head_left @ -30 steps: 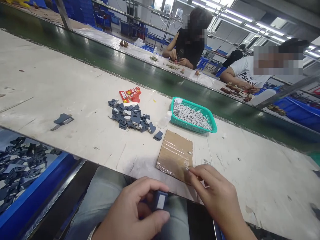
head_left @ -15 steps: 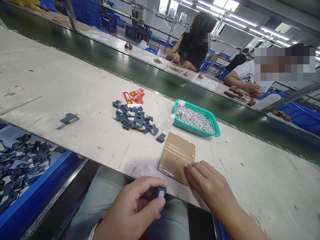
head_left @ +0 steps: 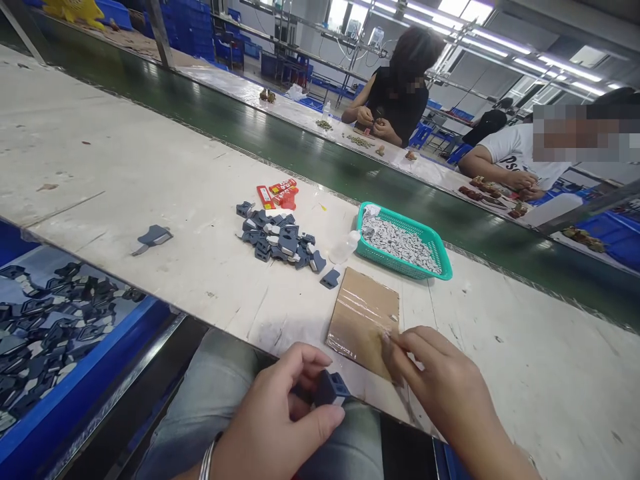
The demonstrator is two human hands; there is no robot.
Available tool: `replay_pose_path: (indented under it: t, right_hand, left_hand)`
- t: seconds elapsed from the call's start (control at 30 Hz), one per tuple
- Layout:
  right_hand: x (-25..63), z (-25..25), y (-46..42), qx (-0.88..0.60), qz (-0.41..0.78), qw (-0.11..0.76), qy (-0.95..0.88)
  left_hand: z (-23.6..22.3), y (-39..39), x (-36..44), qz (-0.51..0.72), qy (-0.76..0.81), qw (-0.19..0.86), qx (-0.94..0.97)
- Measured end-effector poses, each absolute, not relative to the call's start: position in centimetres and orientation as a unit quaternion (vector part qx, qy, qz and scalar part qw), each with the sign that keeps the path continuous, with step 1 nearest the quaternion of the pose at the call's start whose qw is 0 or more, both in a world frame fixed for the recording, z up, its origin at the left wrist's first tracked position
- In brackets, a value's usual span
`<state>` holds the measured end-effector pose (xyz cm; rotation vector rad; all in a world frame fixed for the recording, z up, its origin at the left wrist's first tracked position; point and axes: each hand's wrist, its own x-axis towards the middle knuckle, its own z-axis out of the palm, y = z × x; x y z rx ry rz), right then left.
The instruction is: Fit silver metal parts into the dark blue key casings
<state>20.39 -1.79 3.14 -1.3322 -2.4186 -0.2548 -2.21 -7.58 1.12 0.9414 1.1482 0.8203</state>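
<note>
My left hand (head_left: 283,417) is at the table's near edge, its thumb and fingers closed round a dark blue plastic part (head_left: 332,388). Square openings show on the part's upper end, with a pale patch below them. At the right edge of a film-wrapped cardboard piece (head_left: 365,313), my right hand (head_left: 435,367) has thumb and fingertips pinched together. Whatever is between those fingertips is too small to make out. Beyond the cardboard lies a single dark blue part (head_left: 330,279), beside a pile of similar dark blue and grey parts (head_left: 287,239).
A green basket (head_left: 445,263) holds many small whitish pieces. Next to it lies a translucent bottle (head_left: 344,248). Red packets (head_left: 280,193) lie behind the pile. A blue bin (head_left: 107,357) of parts stands lower left. Across the green conveyor belt (head_left: 220,127), two people work with their hands.
The part in my left hand has turned, so its openings now show. My right hand stays pinched at the cardboard, fingers slightly shifted. The whole view has moved a little.
</note>
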Motion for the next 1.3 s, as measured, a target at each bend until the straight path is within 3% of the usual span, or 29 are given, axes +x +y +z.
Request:
replay_pose_path:
  t: [0.37, 0.8, 1.0, 1.07, 1.2, 1.3]
  right_hand:
    - [16.6, 7.4, -6.5, -0.41, 0.037, 0.248, -0.877]
    - [15.3, 6.4, -6.6, -0.315, -0.098, 0.237, -0.914]
    - [14.3, 5.6, -7.0, -0.309, -0.133, 0.205, -0.919]
    - [13.8, 5.2, -7.1, -0.316, -0.105, 0.201, -0.921]
    - [14.6, 3.8, -7.1, -0.35, 0.021, 0.276, -0.895]
    - [18.1, 2.9, -6.7, -0.458, 0.025, 0.261, -0.85]
  left_hand:
    - [1.7, -7.4, -1.8, 0.339, 0.539, 0.595, 0.49]
    - [2.5, -7.6, -2.0, 0.321, 0.563, 0.497, 0.578]
    - [1.6, -7.9, -2.5, 0.345, 0.526, 0.4, 0.666]
    - [1.1, -8.0, -2.7, 0.357, 0.508, 0.366, 0.693]
    - [1.0, -6.7, -4.0, 0.384, 0.518, 0.297, 0.705]
    - [1.2, -4.3, -7.6, 0.372, 0.585, 0.203, 0.692]
